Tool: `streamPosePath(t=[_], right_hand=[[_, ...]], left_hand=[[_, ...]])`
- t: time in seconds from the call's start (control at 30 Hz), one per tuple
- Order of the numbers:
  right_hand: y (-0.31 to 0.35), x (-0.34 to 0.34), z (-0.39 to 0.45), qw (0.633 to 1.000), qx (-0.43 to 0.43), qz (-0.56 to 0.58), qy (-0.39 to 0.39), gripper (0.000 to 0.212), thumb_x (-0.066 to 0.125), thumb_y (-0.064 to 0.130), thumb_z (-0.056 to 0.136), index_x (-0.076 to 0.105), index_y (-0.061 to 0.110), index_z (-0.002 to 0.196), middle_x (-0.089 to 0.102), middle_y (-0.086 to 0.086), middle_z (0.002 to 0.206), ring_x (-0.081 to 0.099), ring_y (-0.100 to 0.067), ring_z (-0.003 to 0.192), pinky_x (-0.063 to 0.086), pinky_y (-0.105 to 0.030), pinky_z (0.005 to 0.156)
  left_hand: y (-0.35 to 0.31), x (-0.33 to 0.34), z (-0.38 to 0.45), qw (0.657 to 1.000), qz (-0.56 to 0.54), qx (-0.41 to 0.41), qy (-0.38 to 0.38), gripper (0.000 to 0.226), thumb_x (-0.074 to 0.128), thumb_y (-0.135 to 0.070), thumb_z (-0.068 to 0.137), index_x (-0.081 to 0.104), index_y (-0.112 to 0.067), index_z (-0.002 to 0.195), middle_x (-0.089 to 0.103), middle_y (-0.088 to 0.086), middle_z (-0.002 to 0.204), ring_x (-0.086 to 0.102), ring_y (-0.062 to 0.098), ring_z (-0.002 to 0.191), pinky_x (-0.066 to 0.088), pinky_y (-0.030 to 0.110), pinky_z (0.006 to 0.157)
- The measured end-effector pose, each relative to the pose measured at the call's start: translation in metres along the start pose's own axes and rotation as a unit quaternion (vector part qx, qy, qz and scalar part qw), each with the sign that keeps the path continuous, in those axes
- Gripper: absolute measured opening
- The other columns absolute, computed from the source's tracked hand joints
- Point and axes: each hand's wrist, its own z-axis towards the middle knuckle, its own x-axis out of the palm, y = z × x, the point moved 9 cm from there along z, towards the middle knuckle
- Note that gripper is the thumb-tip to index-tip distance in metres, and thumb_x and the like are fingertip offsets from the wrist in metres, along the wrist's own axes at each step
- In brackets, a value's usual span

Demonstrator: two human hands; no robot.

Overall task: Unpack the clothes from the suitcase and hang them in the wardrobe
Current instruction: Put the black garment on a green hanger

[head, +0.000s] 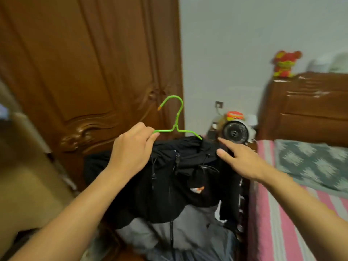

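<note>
left hand [131,147] is raised in front of the carved brown wooden wardrobe door [90,59], its fingers curled round the left shoulder of a bright green wire clothes hanger [176,121] with an orange tip on its hook. a black zip-up jacket with drawcords [169,178] hangs bunched from that hanger, its right shoulder already over the wire's right end, its body drooping down between the two forearms. right hand [243,159] reaches in from the right with fingers straight and spread, the thumb touching the jacket's collar area and the index finger pointing up past it; it has hold of nothing.

below the jacket lies a pile of grey and dark clothes [188,234]; whether these rest in a suitcase cannot be told, as no case edge shows clearly. behind the jacket, against the pale wall [235,44], stands a small round black fan [235,132] with a red and yellow object just above it. to the right is a bed with a pink-and-white striped cover [278,213] and a green patterned blanket [310,162], backed by a brown wooden headboard [308,106]. a red and yellow plush toy [284,63] sits on top of the headboard.
</note>
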Motion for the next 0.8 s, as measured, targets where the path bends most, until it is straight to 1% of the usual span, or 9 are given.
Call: streamPosePath(t=[0.07,0.17,0.23,0.3,0.4,0.5,0.57,0.67,0.8], right_hand=[[0.036,0.018,0.033,0.998,-0.054,-0.01,0.043,0.071,0.033,0.076,0.089,0.042,0.036,0.147,0.06,0.005,0.14,0.056,-0.02,0.128,0.045,-0.04,0.104],[0.11,0.056,0.066,0.984,-0.157,-0.005,0.088,0.062,0.032,0.072,0.092,0.067,0.026,0.115,0.074,0.005,0.103,0.069,-0.017,0.098,0.052,-0.041,0.081],[0.159,0.081,0.076,0.97,-0.198,0.09,0.113,0.047,0.045,0.06,0.097,0.073,0.023,0.103,0.073,0.015,0.092,0.068,-0.003,0.089,0.053,-0.037,0.075],[0.193,0.111,0.081,0.933,-0.202,0.236,0.182,0.025,0.059,0.031,0.099,0.071,0.023,0.12,0.071,0.022,0.113,0.064,0.002,0.11,0.052,-0.029,0.09],[0.238,0.145,0.075,0.865,-0.226,0.323,0.31,0.072,0.062,0.014,0.098,0.027,0.045,0.153,0.033,0.027,0.156,0.028,0.004,0.145,0.024,-0.023,0.12],[0.276,0.158,0.071,0.845,-0.326,0.28,0.317,0.076,0.057,0.009,0.1,0.02,0.048,0.154,0.022,0.03,0.159,0.017,0.008,0.147,0.013,-0.02,0.122],[0.303,0.165,0.075,0.836,-0.367,0.233,0.335,0.072,0.053,0.008,0.102,0.024,0.05,0.152,0.028,0.03,0.157,0.021,0.012,0.144,0.017,-0.022,0.122],[0.333,0.164,0.084,0.802,-0.35,0.272,0.399,0.08,0.059,0.006,0.098,0.024,0.056,0.15,0.031,0.03,0.156,0.027,0.011,0.142,0.025,-0.029,0.122],[0.363,0.149,0.077,0.729,-0.378,0.343,0.455,0.1,0.071,-0.001,0.087,0.02,0.056,0.151,0.03,0.033,0.154,0.036,0.005,0.14,0.034,-0.033,0.118]], left_hand=[[0.047,-0.025,-0.004,0.999,0.003,-0.038,-0.012,0.027,0.052,-0.038,0.103,0.072,-0.02,0.103,0.056,-0.007,0.086,0.06,0.023,0.076,0.05,0.038,0.06],[0.125,-0.047,-0.018,0.992,0.053,-0.111,0.0,0.023,0.053,-0.037,0.102,0.071,-0.023,0.108,0.067,-0.007,0.097,0.065,0.024,0.091,0.053,0.04,0.071],[0.174,-0.057,-0.034,0.987,0.06,-0.148,-0.014,0.02,0.057,-0.032,0.101,0.072,-0.023,0.109,0.071,-0.004,0.103,0.066,0.025,0.098,0.053,0.039,0.076],[0.215,-0.067,-0.054,0.981,0.049,-0.179,-0.048,0.017,0.06,-0.025,0.1,0.074,-0.018,0.108,0.072,0.0,0.102,0.067,0.026,0.096,0.052,0.04,0.078],[0.255,-0.075,-0.08,0.973,0.053,-0.217,-0.05,0.015,0.061,-0.023,0.1,0.074,-0.017,0.105,0.072,0.002,0.099,0.067,0.026,0.094,0.054,0.043,0.079],[0.284,-0.09,-0.089,0.969,0.082,-0.233,-0.004,0.017,0.056,-0.032,0.102,0.071,-0.025,0.1,0.071,-0.003,0.094,0.066,0.024,0.092,0.053,0.044,0.075],[0.308,-0.104,-0.09,0.958,0.122,-0.258,0.01,0.023,0.051,-0.039,0.101,0.068,-0.025,0.095,0.068,-0.002,0.089,0.066,0.027,0.09,0.052,0.046,0.073],[0.331,-0.129,-0.095,0.932,0.151,-0.33,0.007,0.038,0.042,-0.052,0.095,0.066,-0.023,0.09,0.063,0.004,0.085,0.063,0.034,0.091,0.05,0.045,0.076],[0.329,-0.173,-0.105,0.88,0.181,-0.439,0.002,0.044,0.054,-0.05,0.098,0.058,-0.026,0.135,0.054,0.011,0.125,0.049,0.034,0.125,0.04,0.042,0.107]])
